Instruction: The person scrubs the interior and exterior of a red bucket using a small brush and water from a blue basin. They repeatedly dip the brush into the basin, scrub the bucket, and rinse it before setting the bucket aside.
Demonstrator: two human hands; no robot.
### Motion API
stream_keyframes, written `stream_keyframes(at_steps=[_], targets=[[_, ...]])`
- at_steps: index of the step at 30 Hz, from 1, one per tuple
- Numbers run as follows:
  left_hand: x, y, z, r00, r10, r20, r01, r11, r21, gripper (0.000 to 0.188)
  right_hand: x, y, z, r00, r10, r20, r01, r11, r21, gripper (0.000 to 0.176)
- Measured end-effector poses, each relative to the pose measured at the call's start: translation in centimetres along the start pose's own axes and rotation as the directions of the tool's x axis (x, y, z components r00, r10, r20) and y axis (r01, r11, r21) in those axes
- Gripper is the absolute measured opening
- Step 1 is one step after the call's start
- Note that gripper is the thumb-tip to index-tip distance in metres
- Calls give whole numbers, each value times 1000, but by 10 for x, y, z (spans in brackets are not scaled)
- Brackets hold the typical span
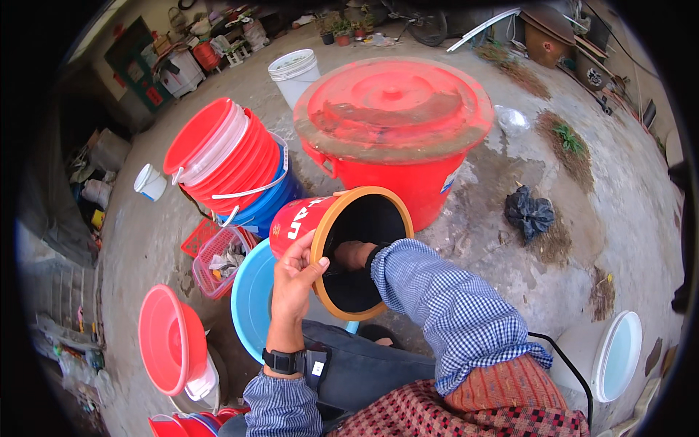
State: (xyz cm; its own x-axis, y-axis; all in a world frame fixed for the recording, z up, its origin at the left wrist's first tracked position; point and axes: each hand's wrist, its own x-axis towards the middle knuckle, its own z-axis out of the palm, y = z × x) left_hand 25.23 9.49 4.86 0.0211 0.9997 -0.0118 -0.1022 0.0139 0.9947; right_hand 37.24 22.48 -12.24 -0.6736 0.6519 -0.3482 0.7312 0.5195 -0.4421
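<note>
A red bucket [300, 221] with an orange rim and a black inside lies tilted, its mouth turned towards me. My left hand [297, 273] grips its rim on the left side, thumb over the edge. Inside the mouth is my right hand [349, 255]; the dark interior hides its fingers, so whether it holds anything cannot be seen. Checked sleeves cover both forearms. A light blue plastic basin [251, 306] stands on the ground below the bucket, partly hidden by my left arm.
A large red lidded tub [393, 109] stands ahead, beside stacked red buckets [235, 158] on blue ones [284, 202]. Left are a pink basket [205, 273] and a red basin [169, 338]. A white bucket [617, 355] lies right; a black plastic bag [528, 213] is on the concrete.
</note>
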Motion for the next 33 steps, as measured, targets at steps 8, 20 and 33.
stream_keyframes(at_steps=[8,20,33], targets=[[-1,2,5,1000,13,4,-13,1000,-5,53,-68,-1,-26,991,13,135,-14,1000,11,15],[-1,6,3,999,5,-37,-6,999,-38,55,-260,134,-45,952,112,-284,217,406,888,10],[11,2,-19,989,106,-106,-117,988,-100,55,-258,212,20,528,637,-562,-276,754,596,33]])
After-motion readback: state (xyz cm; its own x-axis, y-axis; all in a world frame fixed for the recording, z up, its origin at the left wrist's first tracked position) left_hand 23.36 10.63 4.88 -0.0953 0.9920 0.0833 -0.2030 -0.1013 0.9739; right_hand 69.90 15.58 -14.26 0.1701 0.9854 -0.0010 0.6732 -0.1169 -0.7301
